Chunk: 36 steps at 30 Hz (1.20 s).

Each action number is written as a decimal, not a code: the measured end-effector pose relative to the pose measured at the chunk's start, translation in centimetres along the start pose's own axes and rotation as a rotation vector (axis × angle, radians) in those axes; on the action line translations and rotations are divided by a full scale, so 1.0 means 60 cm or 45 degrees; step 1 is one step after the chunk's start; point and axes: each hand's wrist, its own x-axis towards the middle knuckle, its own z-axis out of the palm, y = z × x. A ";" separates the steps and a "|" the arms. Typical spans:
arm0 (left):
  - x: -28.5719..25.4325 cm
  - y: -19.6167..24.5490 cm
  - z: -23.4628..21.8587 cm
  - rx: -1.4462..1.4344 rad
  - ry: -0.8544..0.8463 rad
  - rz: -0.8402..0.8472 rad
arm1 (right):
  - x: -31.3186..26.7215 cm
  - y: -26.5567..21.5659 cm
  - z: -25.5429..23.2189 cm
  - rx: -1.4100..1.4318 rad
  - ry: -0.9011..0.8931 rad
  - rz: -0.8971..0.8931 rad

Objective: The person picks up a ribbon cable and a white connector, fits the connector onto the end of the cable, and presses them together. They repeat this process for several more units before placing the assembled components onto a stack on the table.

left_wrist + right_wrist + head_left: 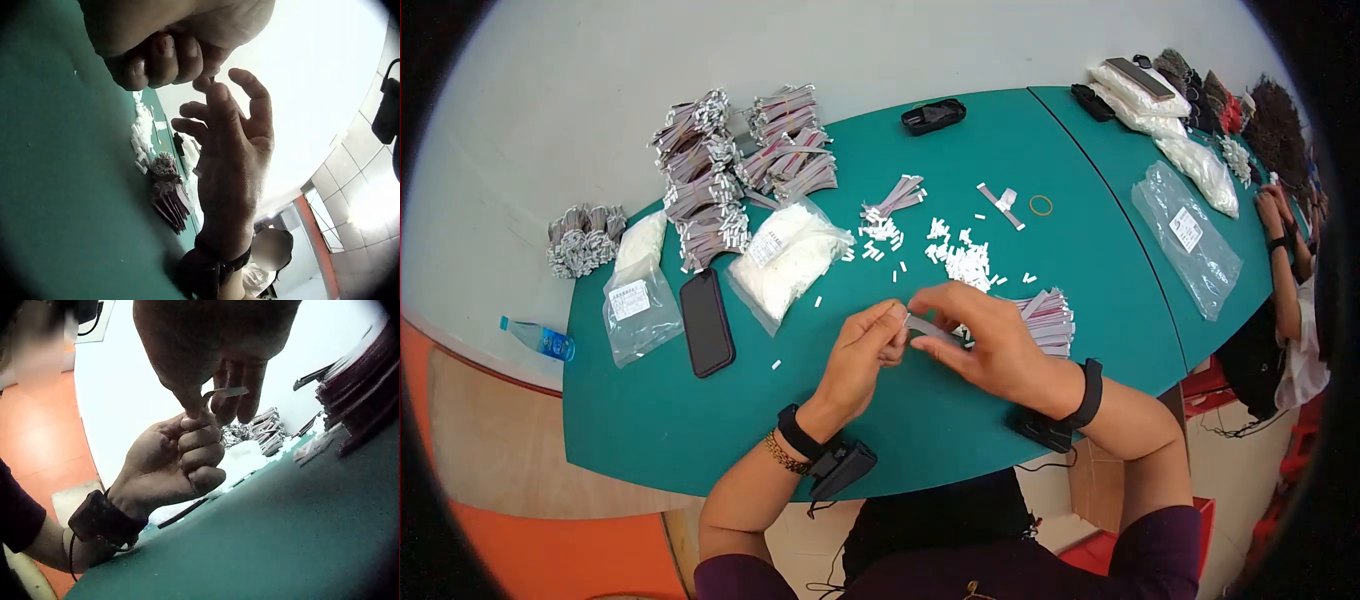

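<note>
Ribbon cable (935,330) hovering above green table (700,420), being pinched at one end by left hand (862,352), fingers curled, and gripped by right hand (990,345) near loose white connectors (960,260).

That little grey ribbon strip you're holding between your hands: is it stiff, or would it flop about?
Probably floppy: the ribbon strip curves between the left hand and right hand. Likely very light, since fingertips alone carry it. Being flat, it should not roll.

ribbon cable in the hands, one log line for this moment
left hand: pinches ribbon cable end | right hand: holds cable | loose white connectors behind | green table
</note>
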 end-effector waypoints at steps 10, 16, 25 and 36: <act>0.007 0.012 0.006 0.415 0.145 0.412 | 0.002 0.004 -0.007 0.383 -0.092 0.418; 0.007 0.000 -0.012 0.376 0.056 0.380 | -0.001 0.012 -0.001 0.563 -0.105 0.485; 0.012 0.001 -0.018 0.109 -0.091 0.133 | 0.004 0.013 -0.010 0.859 -0.199 0.673; 0.007 0.004 -0.015 0.007 -0.076 0.050 | 0.004 0.013 -0.012 0.876 -0.277 0.689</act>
